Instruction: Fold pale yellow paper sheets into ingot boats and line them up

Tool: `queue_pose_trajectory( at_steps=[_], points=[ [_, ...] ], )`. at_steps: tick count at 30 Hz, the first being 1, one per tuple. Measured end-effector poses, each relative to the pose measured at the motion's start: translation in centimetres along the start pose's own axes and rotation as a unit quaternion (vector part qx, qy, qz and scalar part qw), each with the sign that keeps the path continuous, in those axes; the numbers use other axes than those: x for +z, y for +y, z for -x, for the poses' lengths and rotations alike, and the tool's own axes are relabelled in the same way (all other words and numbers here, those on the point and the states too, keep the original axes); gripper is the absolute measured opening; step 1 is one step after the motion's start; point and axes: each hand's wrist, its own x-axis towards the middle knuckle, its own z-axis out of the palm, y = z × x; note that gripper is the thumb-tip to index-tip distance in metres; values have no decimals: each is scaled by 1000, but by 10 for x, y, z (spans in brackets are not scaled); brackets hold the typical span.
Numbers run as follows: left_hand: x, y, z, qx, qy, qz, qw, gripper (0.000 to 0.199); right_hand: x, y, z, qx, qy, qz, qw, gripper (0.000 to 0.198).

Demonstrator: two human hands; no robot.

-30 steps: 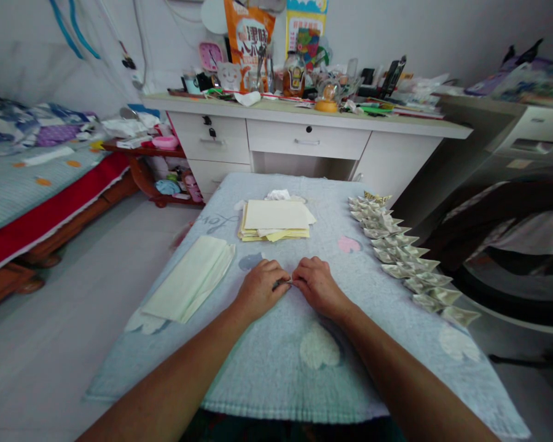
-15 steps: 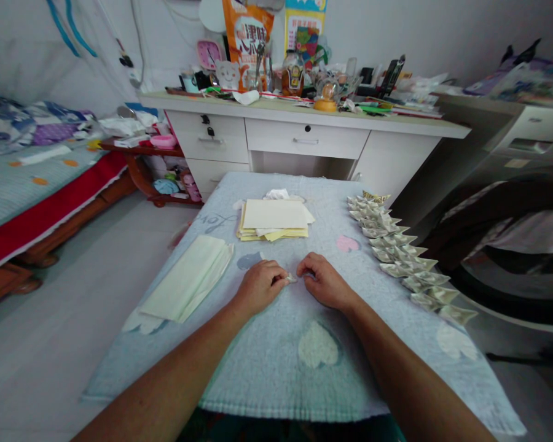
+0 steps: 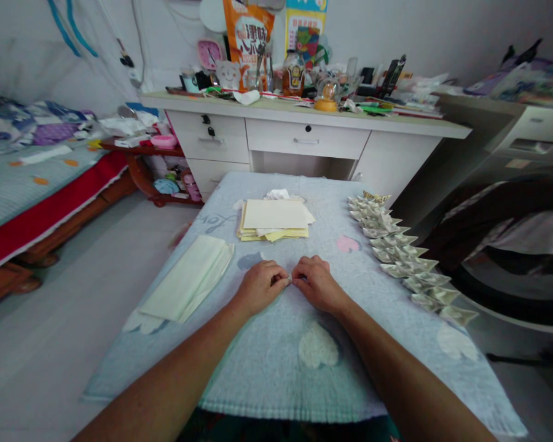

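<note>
In the middle of the cloth, my left hand [image 3: 262, 286] pinches a small pale piece of folded paper [image 3: 290, 280] between thumb and fingertips. My right hand [image 3: 317, 283] is closed at the other side of it, thumb and forefinger meeting its edge. Only a sliver of the paper shows; the fingers cover the rest. Beyond the hands lies a stack of cream and yellow paper [image 3: 275, 215]. Left of them rests a pile of pale green folded sheets [image 3: 188, 279]. On the right, folded paper boats [image 3: 408, 269] stand nested in a long row.
A light blue patterned cloth [image 3: 258, 374] covers the table. Behind it stands a white desk [image 3: 304, 138] crowded with a jar [image 3: 294, 73], an orange bag [image 3: 247, 46] and other items. A bed [image 3: 41, 178] is at left, a washing machine [image 3: 525, 153] at right.
My right hand has moved slightly left and closed in on the small folded paper, so its fingertips now meet those of my left hand. The left hand has barely moved.
</note>
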Motion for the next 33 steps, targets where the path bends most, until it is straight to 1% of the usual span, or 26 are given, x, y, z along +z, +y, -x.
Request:
queue_pose_trajectory(
  at_steps=[9,16,20,23,27,33],
  points=[
    [1,-1,-2,-11,3,-20,1000,13,-2,5,-1,16,-14,-21,1000,8],
    [1,0,-3,-11,6,-27,1000,14,3,3,-2,46,1,-15,999,7],
    [0,-1,-1,-27,33,-23,999,8,3,0,-3,45,-4,-3,999,7],
    [-2,-4,2,-19,53,-41,998,10,3,-1,-3,46,-2,-2,999,8],
    [-3,-7,3,-17,48,-64,997,12,3,-2,-3,58,6,2,998,8],
    [-2,-6,2,-37,45,-79,995,12,5,-2,-4,71,8,17,997,8]
  ],
)
